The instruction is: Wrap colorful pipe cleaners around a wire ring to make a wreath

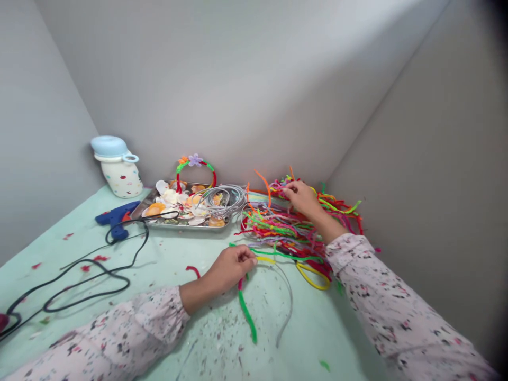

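Near the table's middle, my left hand (234, 267) is closed in a pinch on a thin grey wire (291, 301) that has coloured pipe cleaner on it. A yellow section (265, 260) shows right of my fingertips, and a green section (248, 317) hangs below with a red bit above it. Bare wire curves down on the right. Farther back, my right hand (299, 197) reaches over a large heap of mixed pipe cleaners (273, 225). Its thumb and fingers are pinched at pink pipe cleaners (278, 187); exactly which strand is between them is hard to see.
A metal tray (186, 228) holds shells, with a coil of grey wire (238, 200) on its right end and a flowered pipe cleaner hoop (215, 177) behind. At left are a blue glue gun (119, 217), its black cord (119, 275) and a blue-lidded bottle (121, 172).
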{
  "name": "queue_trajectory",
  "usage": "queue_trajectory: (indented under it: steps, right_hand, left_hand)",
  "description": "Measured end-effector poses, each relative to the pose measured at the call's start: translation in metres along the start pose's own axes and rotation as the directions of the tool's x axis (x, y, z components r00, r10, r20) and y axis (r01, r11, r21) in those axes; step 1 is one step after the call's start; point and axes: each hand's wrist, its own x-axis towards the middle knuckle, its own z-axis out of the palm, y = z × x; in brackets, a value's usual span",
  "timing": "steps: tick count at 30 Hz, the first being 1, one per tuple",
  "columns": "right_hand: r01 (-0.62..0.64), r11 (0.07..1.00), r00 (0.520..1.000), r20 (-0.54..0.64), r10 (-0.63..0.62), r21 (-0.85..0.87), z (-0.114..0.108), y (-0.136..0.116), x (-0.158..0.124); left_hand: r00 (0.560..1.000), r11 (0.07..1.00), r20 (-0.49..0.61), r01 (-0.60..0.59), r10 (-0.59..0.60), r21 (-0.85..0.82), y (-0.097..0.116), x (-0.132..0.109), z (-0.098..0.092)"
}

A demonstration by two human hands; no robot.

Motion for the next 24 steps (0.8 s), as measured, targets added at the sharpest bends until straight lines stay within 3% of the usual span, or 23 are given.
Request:
queue_trajectory:
  steps: [6, 10, 15, 20, 22, 24]
  right_hand:
    - [-0.145, 0.948, 0.989, 0.025, 0.144, 0.282, -0.020, 0.005, -0.001]
    - [-0.173, 0.916, 0.984, 0.030, 0.174, 0.361, -0.023, 0.005, -0.005]
    - [-0.150, 0.936, 0.986, -0.026, 0.167, 0.318, -0.027, 0.000, -0.009]
    - [0.043, 0.995, 0.988, -0.153, -0.029, 0.088, -0.034, -0.006, -0.023]
    - [0.048, 0.998, 0.998, -0.045, -0.047, 0.038, -0.036, -0.007, -0.036]
    - [0.005, 1.000, 0.978, 0.208, -0.007, 0.009, -0.036, -0.006, -0.050]
  left_hand:
    - [1.000, 1.000, -0.005, -0.011, 0.011, 0.011, -0.001, 0.001, 0.000]
    - [1.000, 1.000, -0.001, 0.007, -0.007, -0.009, -0.002, 0.001, 0.000]
    - [1.000, 1.000, 0.004, 0.001, -0.001, 0.000, -0.003, 0.001, -0.001]
    - [1.000, 1.000, 0.001, -0.016, 0.016, 0.014, -0.003, 0.001, -0.001]
    - [1.000, 1.000, 0.007, -0.012, 0.012, 0.017, -0.002, 0.000, -0.001]
    - [1.000, 1.000, 0.006, -0.007, 0.007, 0.016, -0.001, 0.000, 0.000]
